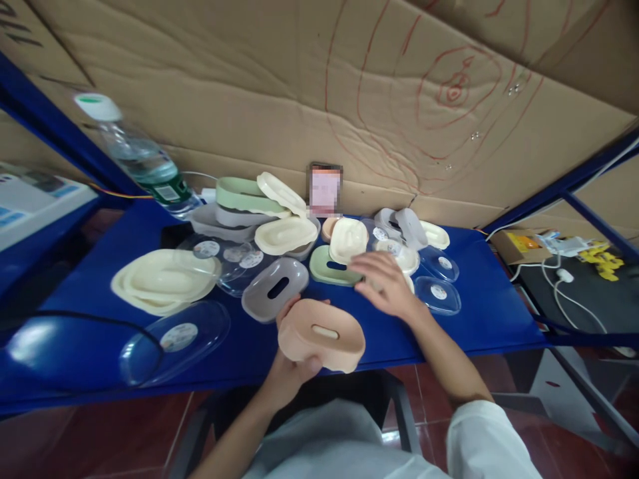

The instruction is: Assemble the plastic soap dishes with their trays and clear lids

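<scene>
My left hand grips a peach plastic soap box with an oval slot in its base, above the table's front edge. Its thumb lies on the near wall, and its other fingers are partly hidden behind. My right hand hovers with fingers spread, nothing visible in it. Under its fingertips are a green soap box and a cream tray; I cannot tell whether they touch. A grey soap box with a dark slot lies left of the peach one.
Cream trays and a clear lid lie at left. Further clear lids are at right. A water bottle stands at back left on the blue table. A phone-like screen leans against the cardboard wall.
</scene>
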### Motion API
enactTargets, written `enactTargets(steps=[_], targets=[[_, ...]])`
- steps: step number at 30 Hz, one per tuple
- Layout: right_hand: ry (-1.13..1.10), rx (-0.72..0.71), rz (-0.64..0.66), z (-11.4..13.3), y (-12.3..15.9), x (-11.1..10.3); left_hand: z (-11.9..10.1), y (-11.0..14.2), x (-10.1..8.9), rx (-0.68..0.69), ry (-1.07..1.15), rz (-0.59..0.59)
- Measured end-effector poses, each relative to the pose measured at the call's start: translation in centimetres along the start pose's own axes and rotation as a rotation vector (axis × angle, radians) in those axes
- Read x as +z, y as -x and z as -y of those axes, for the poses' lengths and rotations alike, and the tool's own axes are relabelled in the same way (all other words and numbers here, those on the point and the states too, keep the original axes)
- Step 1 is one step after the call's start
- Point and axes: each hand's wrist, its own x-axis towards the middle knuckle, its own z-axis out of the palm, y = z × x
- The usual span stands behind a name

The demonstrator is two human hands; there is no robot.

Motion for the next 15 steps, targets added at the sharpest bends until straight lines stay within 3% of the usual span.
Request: enactTargets(steps=[5, 9, 15], targets=[[-0.317, -0.223, 0.196, 3.9, 0.1, 1.1, 1.1, 0.0, -0.6, 0.161, -0.053, -0.022], [-0.368, -0.201, 0.236, 4.5, 0.2, 0.5, 1.2, 0.0, -0.2, 0.235, -0.08, -0.046], [-0.545, -0.162, 0.266, 4.9, -0.1, 0.9, 1.9, 0.0, -0.6, 0.164, -0.125, -0.156]])
